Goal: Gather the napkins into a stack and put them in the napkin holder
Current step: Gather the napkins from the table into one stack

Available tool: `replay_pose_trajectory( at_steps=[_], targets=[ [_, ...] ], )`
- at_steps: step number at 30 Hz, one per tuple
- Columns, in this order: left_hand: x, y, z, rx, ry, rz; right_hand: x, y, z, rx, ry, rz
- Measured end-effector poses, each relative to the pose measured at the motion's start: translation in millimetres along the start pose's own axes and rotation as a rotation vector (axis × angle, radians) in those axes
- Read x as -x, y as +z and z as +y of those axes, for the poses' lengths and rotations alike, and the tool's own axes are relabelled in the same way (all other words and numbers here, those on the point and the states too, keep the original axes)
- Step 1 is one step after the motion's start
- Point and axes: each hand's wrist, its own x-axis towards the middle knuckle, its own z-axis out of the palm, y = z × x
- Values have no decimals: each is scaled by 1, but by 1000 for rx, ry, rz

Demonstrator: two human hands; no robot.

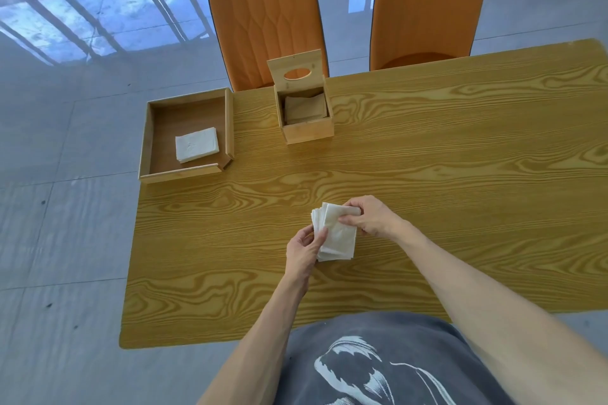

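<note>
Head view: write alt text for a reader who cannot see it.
Both hands, left hand and right hand, hold a stack of white napkins above a wooden table. Farther off stand an open-lidded wooden box and a tray with more napkins.

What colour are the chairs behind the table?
Orange chairs, with dark edging, clearest in the head view.

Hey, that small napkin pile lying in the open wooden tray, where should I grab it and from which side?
Probably pinch the napkin pile across its two short ends, coming straight down from above. It lies flat, clear of the tray walls, so there is finger room at each end, while those walls likely block a sideways reach.
</note>
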Motion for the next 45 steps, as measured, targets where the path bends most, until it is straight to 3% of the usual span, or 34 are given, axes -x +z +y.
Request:
replay_pose_trajectory(
  at_steps=[14, 19, 22, 24, 27, 29, 32, 39, 45],
  targets=[
    [-6, -3, -1, -41, 19, -52, 6, 22, -1, 109, -64, 255],
    [-6, -3, 3, 61, -18, -46, 8, 24, -4, 205, -98, 387],
    [-4, -1, 10, 184, -33, -43, 14, 25, -6, 86, -134, 459],
    [-4, -1, 15, 283, -36, -38, 18, 24, -6, -18, -150, 383],
    [-1, -1, 21, 404, -50, -65, 24, 24, -6, -190, -110, 104],
    [-1, -3, 23, 417, -46, -104, 27, 27, -8, -233, -114, 55],
    [-1, -9, 26, 248, 23, -160, 32, 24, -11, -134, -181, 126],
    [-6, -38, 47, -212, 286, -139, 35, 14, -23, 579, -343, 344],
    [-7, -40, 52, -612, 404, -66, 27, 24, -13, 748, -398, 457]
  ],
)
